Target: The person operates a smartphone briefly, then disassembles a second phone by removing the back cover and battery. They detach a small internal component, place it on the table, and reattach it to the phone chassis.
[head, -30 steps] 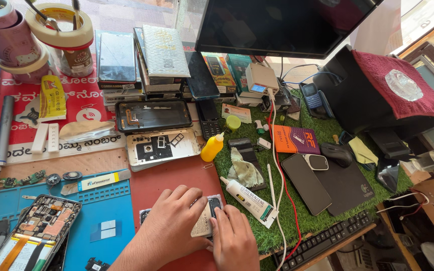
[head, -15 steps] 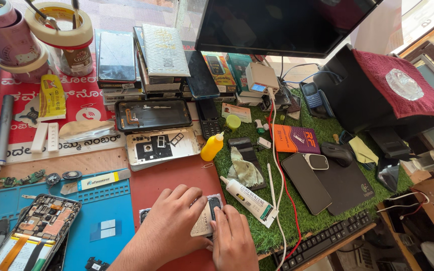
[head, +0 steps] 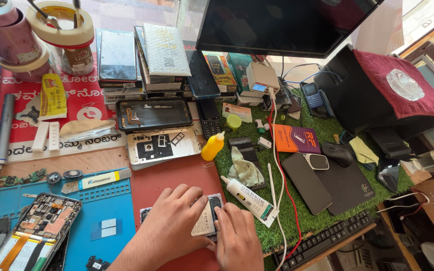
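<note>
Head view shows both hands pressed on a small phone part (head: 208, 221) lying on the red mat (head: 177, 175) near the desk's front edge. It is flat, with a pale labelled face and a dark end by the camera holes. Left hand (head: 169, 221) lies spread over its left side, fingers flat, no closed grip. Right hand (head: 237, 236) pushes fingertips (head: 222, 213) onto its right edge, likewise open. White glue tube (head: 249, 200) lies just beside, on green turf (head: 297, 211).
</note>
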